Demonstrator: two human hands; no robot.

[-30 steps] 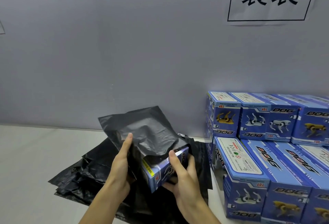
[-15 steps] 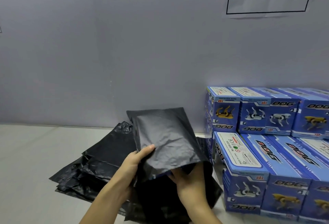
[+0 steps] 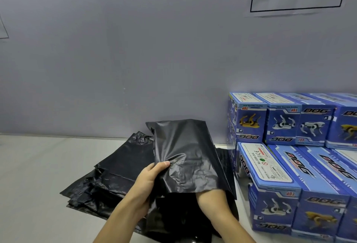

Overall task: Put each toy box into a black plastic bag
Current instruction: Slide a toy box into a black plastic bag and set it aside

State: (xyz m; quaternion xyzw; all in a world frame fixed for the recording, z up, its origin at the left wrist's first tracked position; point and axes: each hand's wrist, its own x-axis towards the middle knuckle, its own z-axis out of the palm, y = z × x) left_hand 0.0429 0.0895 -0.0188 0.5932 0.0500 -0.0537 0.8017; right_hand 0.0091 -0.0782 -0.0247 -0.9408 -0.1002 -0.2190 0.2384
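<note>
The left hand point(image 3: 148, 183) pinches the black bag point(image 3: 185, 157) at its mouth edge; the right hand point(image 3: 212, 200) is buried wrist-deep inside along the bag's long axis, its fingers hidden.

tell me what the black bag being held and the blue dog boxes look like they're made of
The black bag looks like thin, soft plastic film with a dull sheen: it creases and puckers where the left hand pinches it. The blue boxes look like printed cardboard with a slightly glossy coat: crisp folded edges, flat panels, and light glare on top. Exact board type can't be told.
</note>
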